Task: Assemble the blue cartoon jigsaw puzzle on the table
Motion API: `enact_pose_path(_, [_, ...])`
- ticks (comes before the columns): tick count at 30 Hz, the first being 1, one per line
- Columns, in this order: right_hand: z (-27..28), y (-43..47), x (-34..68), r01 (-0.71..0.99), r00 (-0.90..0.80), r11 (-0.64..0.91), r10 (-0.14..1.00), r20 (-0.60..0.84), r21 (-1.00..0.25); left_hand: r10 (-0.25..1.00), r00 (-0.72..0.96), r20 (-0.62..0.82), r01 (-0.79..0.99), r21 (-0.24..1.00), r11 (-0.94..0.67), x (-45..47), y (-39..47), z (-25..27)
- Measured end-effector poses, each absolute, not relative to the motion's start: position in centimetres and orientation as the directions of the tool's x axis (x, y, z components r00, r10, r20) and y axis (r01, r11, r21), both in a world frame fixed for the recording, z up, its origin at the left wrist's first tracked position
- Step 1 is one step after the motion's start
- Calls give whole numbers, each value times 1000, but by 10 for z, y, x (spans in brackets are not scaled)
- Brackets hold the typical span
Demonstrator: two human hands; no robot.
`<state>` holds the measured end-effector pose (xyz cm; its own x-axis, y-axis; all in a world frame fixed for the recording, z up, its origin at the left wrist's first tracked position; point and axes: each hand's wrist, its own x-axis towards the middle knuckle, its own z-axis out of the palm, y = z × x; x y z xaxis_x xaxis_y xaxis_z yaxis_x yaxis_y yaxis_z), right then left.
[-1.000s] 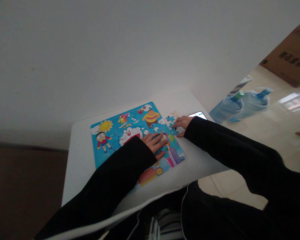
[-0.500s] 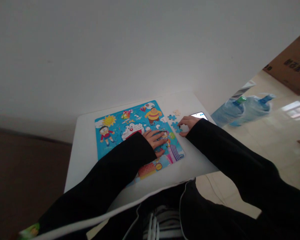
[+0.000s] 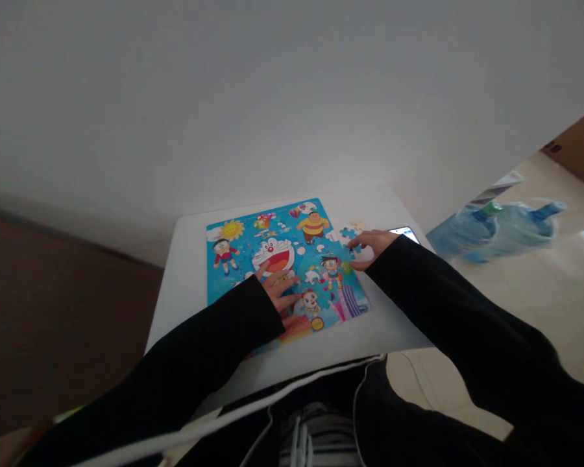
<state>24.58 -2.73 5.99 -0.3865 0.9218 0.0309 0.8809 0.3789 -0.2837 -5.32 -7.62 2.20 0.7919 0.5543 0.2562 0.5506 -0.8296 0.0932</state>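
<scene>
A blue cartoon jigsaw puzzle (image 3: 243,259) lies on a small white table, most of its picture filled. My left hand (image 3: 281,297) rests on its lower middle, fingers spread and flat. At the puzzle's right edge, my right hand (image 3: 371,245) has its thumb and forefinger around a small blue puzzle piece (image 3: 355,249), partly hidden by the fingers. Loose puzzle pieces (image 3: 348,233) lie just beyond the right fingertips, one blue and one pale. A white patch shows in the puzzle between the left hand and the figure in glasses.
Behind my right wrist lies a phone (image 3: 405,233) with a lit screen. The white table (image 3: 175,285) stands against a pale wall (image 3: 272,97). On the floor to the right are large water bottles (image 3: 520,230) and a cardboard box (image 3: 581,146).
My left hand has slid left and down across the puzzle, uncovering the figure in glasses. My right hand stays beside the loose pieces. The whole view has shifted slightly.
</scene>
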Motion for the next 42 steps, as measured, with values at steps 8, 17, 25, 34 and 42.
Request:
enact_pose_path(8, [51, -22, 154, 729, -529, 488, 847, 57, -480, 792, 519, 322, 827, 44, -560, -94, -70, 30])
enact_pose_path(17, [37, 7, 99, 718, -524, 491, 848, 81, -493, 824, 405, 396, 860, 141, -491, -111, -54, 8])
enact_pose_path(25, [9, 7, 101, 652, -450, 509, 856, 253, -562, 871, 421, 252, 863, 185, -470, -102, -49, 11])
enact_pose_path(34, [6, -12, 91, 598, -564, 679, 734, 378, -426, 921, 360, 151, 888, 246, -388, -99, -48, 13])
enact_pose_path(42, [9, -15, 90, 582, -537, 701, 712, 452, -413, 908, 411, 85, 867, 272, -418, -108, -33, 19])
